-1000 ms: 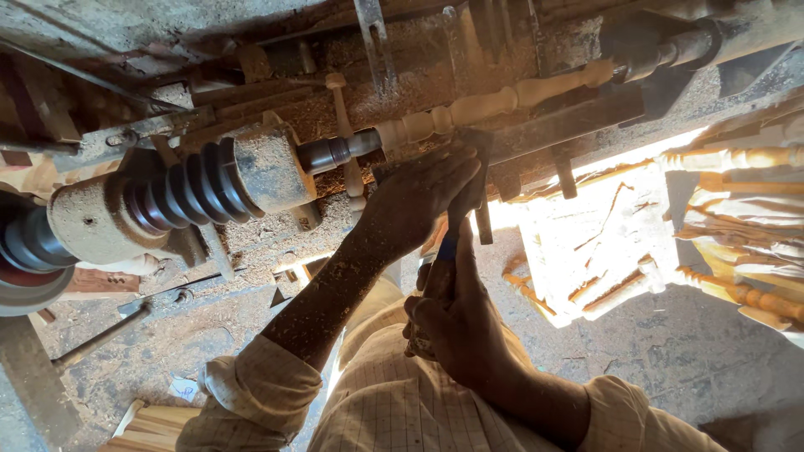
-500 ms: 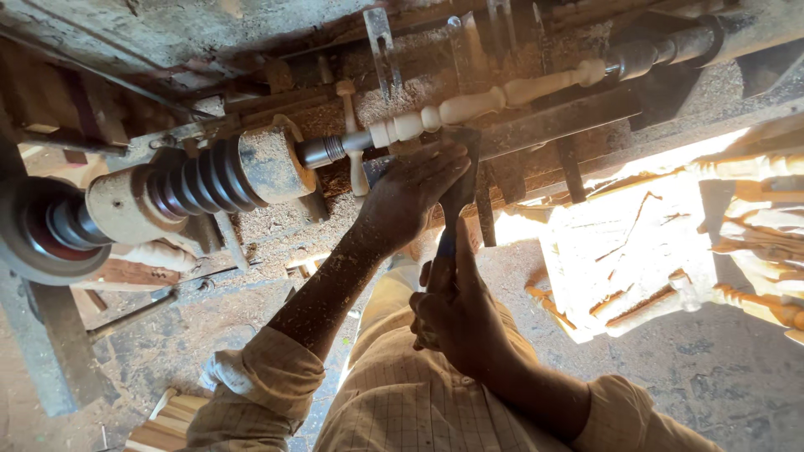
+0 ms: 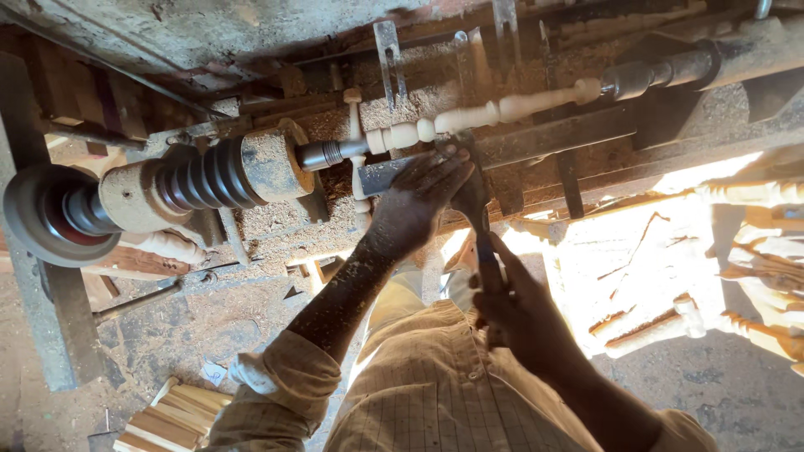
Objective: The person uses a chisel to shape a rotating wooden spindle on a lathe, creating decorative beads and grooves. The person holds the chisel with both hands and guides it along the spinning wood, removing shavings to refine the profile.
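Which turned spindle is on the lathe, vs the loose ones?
The pale spindle clamped between the lathe centres, above the left hand. The other turned spindles lie loose on the sunlit ground at right.

head-worn view, looking down, close over lathe [image 3: 201,180]

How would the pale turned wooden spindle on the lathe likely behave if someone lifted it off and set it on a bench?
The spindle is probably stiff, being solid wood. It looks slim, so likely light. Its round beads suggest it would roll easily, and the narrow necks between them may snap if it is dropped.
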{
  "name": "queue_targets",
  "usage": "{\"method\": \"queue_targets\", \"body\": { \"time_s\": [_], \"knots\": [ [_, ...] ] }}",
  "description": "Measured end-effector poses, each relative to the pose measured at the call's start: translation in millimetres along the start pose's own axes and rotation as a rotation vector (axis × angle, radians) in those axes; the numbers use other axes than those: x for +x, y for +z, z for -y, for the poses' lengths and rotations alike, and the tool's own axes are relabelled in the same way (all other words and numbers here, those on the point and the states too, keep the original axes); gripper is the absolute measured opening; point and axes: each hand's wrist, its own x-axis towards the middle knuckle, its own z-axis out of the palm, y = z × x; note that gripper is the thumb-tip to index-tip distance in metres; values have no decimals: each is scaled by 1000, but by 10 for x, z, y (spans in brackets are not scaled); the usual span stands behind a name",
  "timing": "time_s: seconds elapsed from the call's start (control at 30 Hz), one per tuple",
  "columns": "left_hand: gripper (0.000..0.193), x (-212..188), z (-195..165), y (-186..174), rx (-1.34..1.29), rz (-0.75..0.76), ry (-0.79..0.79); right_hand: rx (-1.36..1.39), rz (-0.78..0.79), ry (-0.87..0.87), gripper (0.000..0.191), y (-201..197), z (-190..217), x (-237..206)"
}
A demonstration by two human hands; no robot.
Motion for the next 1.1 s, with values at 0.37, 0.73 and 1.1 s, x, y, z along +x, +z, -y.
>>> {"method": "queue_targets", "body": {
  "time_s": [0.37, 0.73, 1.1],
  "knots": [
    [50, 49, -164, 169, -19, -12, -84, 30, 19, -85, 74, -440, -53, 46],
    [60, 164, -160, 243, 34, -25, -45, -93, -59, -111, 79, -383, -37, 15],
    [52, 80, -50, 53, -104, -37, -32, -92, -88, -153, 78, -32, 129, -89]
  ]
}}
